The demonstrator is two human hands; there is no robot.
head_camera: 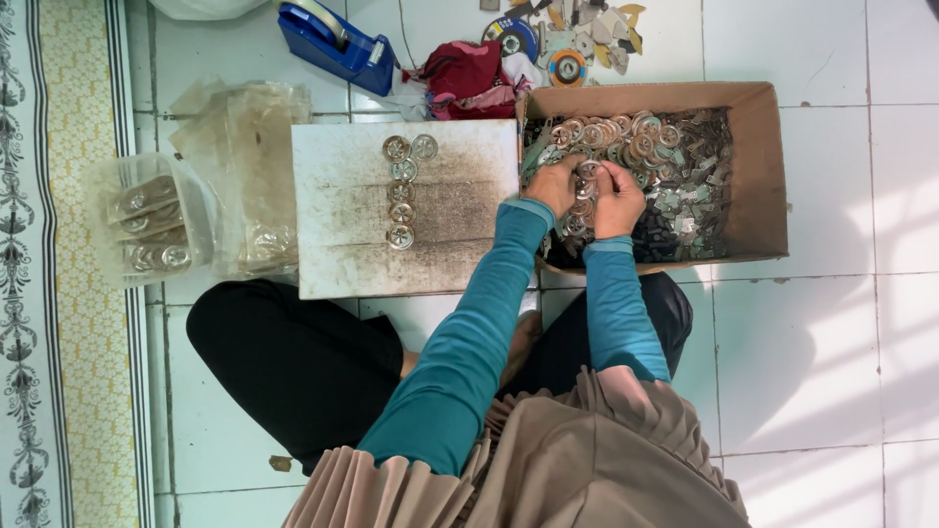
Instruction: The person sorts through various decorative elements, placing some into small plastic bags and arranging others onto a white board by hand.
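Observation:
Both my hands are inside an open cardboard box (768, 166) filled with small round metal discs (626, 137) and other metal bits. My left hand (554, 186) and my right hand (617, 200) are curled close together around a short stack of discs (585, 188). To the left of the box lies a worn white board (460, 196) with a row of several discs (401, 191) laid out on it in a line.
Clear plastic bags (240, 147) and a bagged bundle of discs (152, 230) lie on the tiled floor at left. A blue tape dispenser (333, 41), a red cloth (469, 76) and grinding wheels (565, 66) sit behind the board. My crossed legs are below it.

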